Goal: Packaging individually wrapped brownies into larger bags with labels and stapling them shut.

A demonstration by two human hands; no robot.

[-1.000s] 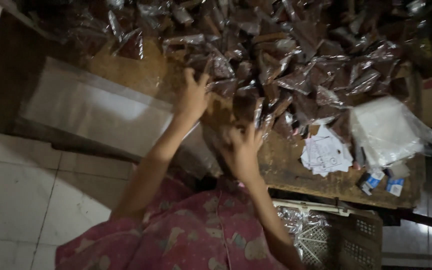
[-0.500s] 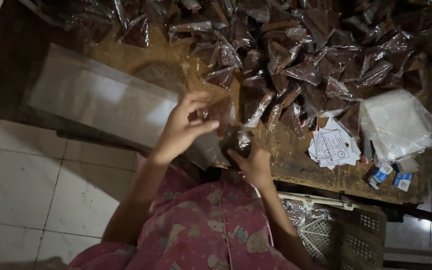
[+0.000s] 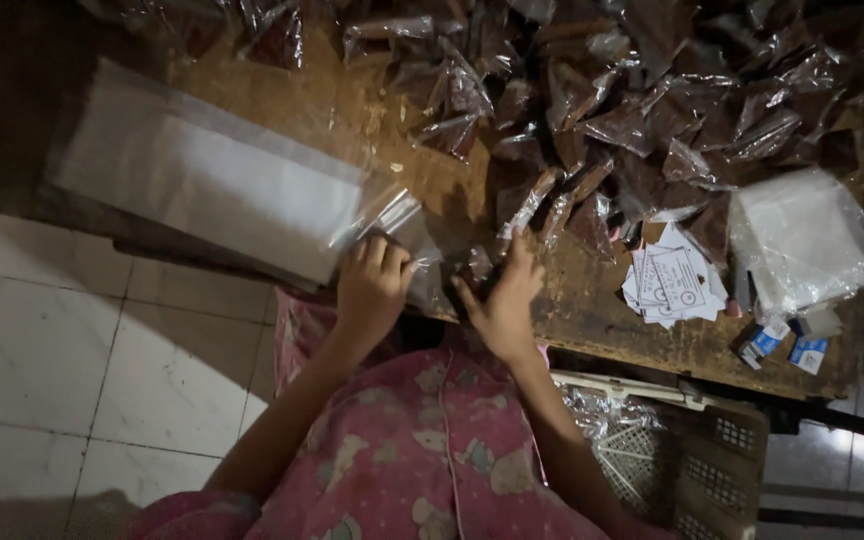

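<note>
Fingers of the left hand are curling around a clear bag; right hand fingers are pinching a small packet at the counter edge, keeping both close.

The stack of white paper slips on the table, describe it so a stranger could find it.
On the wooden table, look right of the right hand, by the near edge. The stack of white paper slips is flat printed paper, unlike the brown-filled clear packets behind it.

Stack of empty bags lies left on worktop; filled packets heaped behind and right; paper slips right, basket below the edge.
</note>
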